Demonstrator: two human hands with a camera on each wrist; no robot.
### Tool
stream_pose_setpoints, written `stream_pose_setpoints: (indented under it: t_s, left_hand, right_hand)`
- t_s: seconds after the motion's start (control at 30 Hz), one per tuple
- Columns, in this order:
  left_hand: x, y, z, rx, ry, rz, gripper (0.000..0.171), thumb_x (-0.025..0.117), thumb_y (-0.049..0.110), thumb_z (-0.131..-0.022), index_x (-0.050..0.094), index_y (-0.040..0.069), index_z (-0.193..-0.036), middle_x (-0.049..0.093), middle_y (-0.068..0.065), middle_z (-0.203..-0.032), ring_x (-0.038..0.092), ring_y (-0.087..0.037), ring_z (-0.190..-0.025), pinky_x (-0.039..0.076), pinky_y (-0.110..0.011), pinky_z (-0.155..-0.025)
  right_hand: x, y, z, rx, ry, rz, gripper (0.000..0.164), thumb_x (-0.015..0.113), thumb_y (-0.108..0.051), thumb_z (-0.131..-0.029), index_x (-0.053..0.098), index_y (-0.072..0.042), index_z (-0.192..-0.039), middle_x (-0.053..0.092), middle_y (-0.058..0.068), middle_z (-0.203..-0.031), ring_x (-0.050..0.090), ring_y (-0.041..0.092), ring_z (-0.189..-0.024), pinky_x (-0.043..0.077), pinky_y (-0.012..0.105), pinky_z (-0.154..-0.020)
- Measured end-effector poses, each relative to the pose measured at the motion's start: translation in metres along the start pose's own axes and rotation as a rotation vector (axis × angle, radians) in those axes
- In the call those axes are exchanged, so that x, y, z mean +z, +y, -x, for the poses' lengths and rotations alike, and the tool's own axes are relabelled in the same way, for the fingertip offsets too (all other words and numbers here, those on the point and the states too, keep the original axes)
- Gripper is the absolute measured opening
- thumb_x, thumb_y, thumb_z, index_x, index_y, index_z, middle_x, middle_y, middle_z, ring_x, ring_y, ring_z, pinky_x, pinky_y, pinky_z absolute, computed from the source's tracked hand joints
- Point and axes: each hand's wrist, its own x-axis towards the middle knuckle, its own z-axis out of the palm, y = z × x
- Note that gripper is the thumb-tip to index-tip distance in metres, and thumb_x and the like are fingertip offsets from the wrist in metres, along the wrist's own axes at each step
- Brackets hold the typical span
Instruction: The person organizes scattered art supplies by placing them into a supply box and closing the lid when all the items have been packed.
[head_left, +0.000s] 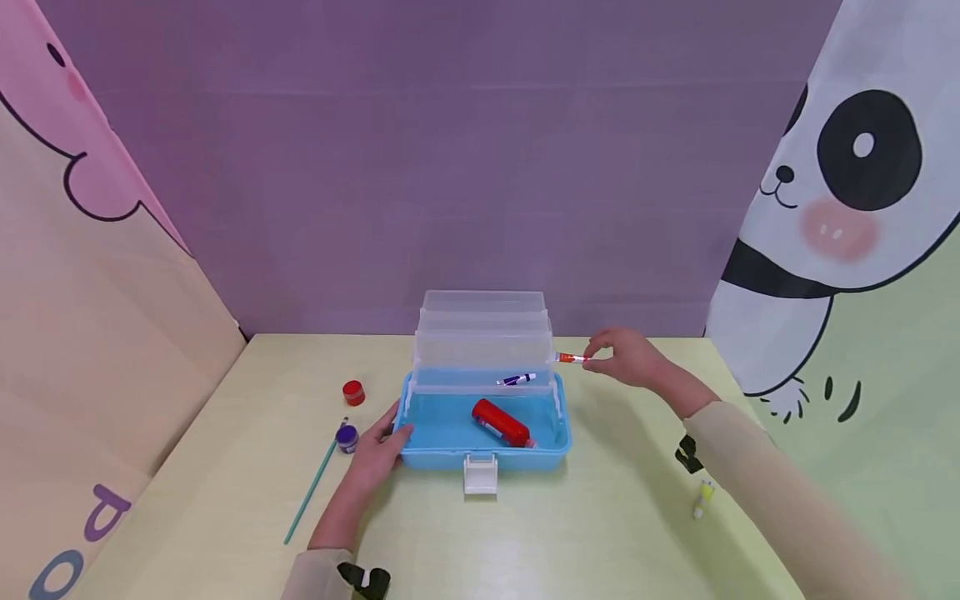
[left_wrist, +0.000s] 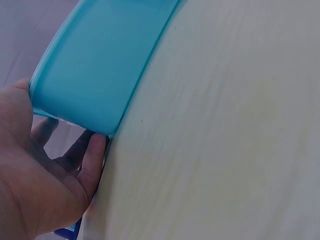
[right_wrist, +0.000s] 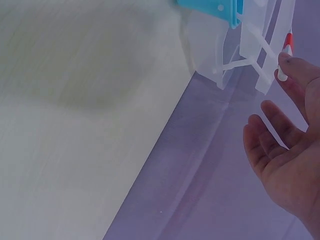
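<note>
On the left of the surface (head_left: pixel 247 467) stand a red-lidded jar (head_left: pixel 354 392) and a purple-lidded jar (head_left: pixel 347 438), with a teal brush (head_left: pixel 315 483) lying just beside the latter. Next comes the left hand (head_left: pixel 377 452), clamped on the left side of the blue box (head_left: pixel 435 460), thumb over the rim; a light, steady hold there should stop the box sliding without tipping it. Inside the box a red bottle (head_left: pixel 501 422) lies aslant, and above it the clear trays (head_left: pixel 480 350) stand raised toward the back, a purple tube (head_left: pixel 517 379) showing at the lowest. At their right edge, an orange tube (head_left: pixel 572 358) is pinched by the right hand (head_left: pixel 628 357) between thumb and forefinger, the other fingers loose. Whether its tip touches a tray is hard to tell against the clear plastic. The tube is probably best kept level, with the pinch at its near end and the wrist slow, so that the trays are not knocked. Farther right, a yellow tube (head_left: pixel 703 498) lies near the right sleeve (head_left: pixel 780 492).
</note>
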Motion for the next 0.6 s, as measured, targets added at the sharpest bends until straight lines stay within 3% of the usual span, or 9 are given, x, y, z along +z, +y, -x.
stream_pose_setpoints:
  t_s: [0.6]
  left_hand:
    - [-0.001,0.000,0.001,0.000,-0.010,0.011,0.062,0.055,0.035,-0.098,0.028,0.031,-0.154,0.042,-0.019,-0.138,0.048,-0.035,-0.117,0.052,-0.036,-0.086]
  right_hand:
    - [0.011,-0.017,-0.021,0.071,-0.010,-0.043,0.016,0.072,-0.020,-0.087,0.075,-0.009,-0.098,0.062,0.015,-0.116,0.054,0.037,-0.113,0.048,0.051,-0.091]
